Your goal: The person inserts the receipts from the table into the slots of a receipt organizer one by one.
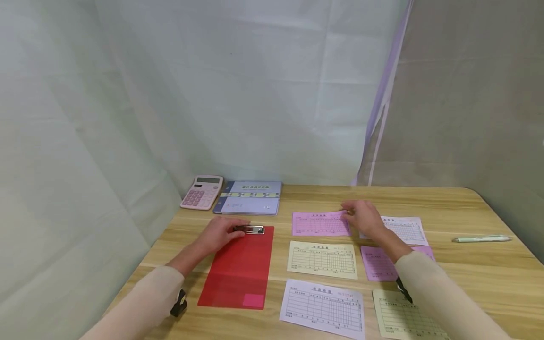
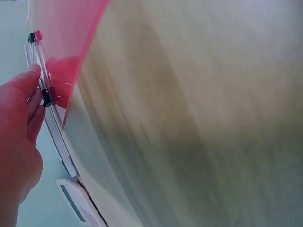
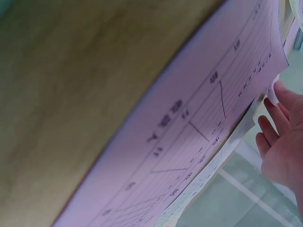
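The right hand pinches the upper right corner of a thin pink printed paper slip on the wood-grain table, behind a pale yellow slip. The left hand grips the silver metal clip of a translucent red plastic clipboard. The pink slip looks light, limp and easily creased, best held by an edge; the smooth clipboard seems stiffer, best held at its clip.

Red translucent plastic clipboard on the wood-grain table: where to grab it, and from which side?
I'd pinch the silver metal clip at the far end of the red translucent plastic clipboard, from the left. The board lies flat, offering little edge, while the clip stands proud; paper slips lie to the right. The left hand is at the clip's left end.
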The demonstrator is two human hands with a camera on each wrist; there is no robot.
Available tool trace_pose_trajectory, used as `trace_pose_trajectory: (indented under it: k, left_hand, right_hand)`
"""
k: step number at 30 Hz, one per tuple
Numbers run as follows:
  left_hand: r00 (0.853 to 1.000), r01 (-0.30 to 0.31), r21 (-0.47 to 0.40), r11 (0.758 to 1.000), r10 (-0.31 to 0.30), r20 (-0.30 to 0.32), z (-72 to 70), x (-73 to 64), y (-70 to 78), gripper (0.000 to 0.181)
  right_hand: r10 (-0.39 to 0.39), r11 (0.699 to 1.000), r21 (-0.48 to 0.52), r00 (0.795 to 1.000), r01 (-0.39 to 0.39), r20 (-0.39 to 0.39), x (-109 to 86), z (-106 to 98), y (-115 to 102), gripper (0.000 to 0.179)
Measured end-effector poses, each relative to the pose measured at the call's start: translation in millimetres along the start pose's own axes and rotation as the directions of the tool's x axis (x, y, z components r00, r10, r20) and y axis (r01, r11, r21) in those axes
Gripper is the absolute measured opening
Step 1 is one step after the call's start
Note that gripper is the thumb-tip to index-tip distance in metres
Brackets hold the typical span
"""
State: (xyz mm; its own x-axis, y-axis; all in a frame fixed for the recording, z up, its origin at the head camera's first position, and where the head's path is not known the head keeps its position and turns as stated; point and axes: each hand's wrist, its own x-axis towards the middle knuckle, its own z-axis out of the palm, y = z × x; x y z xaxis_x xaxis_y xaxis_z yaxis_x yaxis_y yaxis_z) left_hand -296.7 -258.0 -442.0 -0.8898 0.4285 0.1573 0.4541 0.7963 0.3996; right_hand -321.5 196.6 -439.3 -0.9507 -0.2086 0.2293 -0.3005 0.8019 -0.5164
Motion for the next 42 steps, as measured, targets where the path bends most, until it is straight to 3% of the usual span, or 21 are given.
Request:
trace_pose_trajectory:
  k: [8, 18, 20, 23, 27, 30, 36, 42]
  left_hand:
    - [0.999, 0.039, -0.018, 0.999, -0.038, 0.019, -1.0, 4.0, 1.6, 0.04]
    - [0.998, 0.014, -0.002, 1.0, -0.014, 0.064, -1.1, 8.0, -0.5, 0.036]
    - [0.998, -0.006, 0.027, 1.0, 0.004, 0.065, -1.3, 8.2, -0.5, 0.035]
    - [0.995, -0.083, 0.122, 0.989, 0.074, 0.072, -0.8, 8.0, -0.7, 0.033]
    - [0.98, -0.197, 0.278, 0.94, 0.178, 0.092, 1.1, 6.9, -1.1, 0.033]
    - [0.974, -0.228, 0.339, 0.913, 0.208, 0.095, 1.8, 6.6, -0.9, 0.033]
    - [0.976, -0.216, 0.348, 0.912, 0.195, 0.097, 1.7, 5.3, -0.3, 0.036]
    - [0.984, -0.169, 0.313, 0.935, 0.144, 0.103, 1.3, 7.5, 2.9, 0.034]
  right_hand:
    - [0.019, 1.0, -0.022, 1.0, -0.02, -0.018, 3.4, 2, -5, 0.021]
    - [0.037, 0.999, 0.031, 0.998, -0.036, -0.054, 7.3, 1, -12, 0.016]
    - [0.042, 0.998, 0.048, 0.997, -0.039, -0.062, 7.5, 1, -14, 0.015]
    - [0.041, 0.997, 0.071, 0.996, -0.036, -0.073, 7.4, 0, -17, 0.015]
    - [0.0, 0.996, 0.09, 0.997, 0.008, -0.083, 7.0, 0, -22, 0.013]
    - [-0.037, 0.994, 0.103, 0.995, 0.046, -0.09, 7.1, 0, -26, 0.011]
    - [-0.068, 0.986, 0.15, 0.996, 0.077, -0.063, 8.0, -3, -36, 0.009]
    - [-0.057, 0.96, 0.274, 0.998, 0.059, -0.018, 8.4, -5, -48, 0.01]
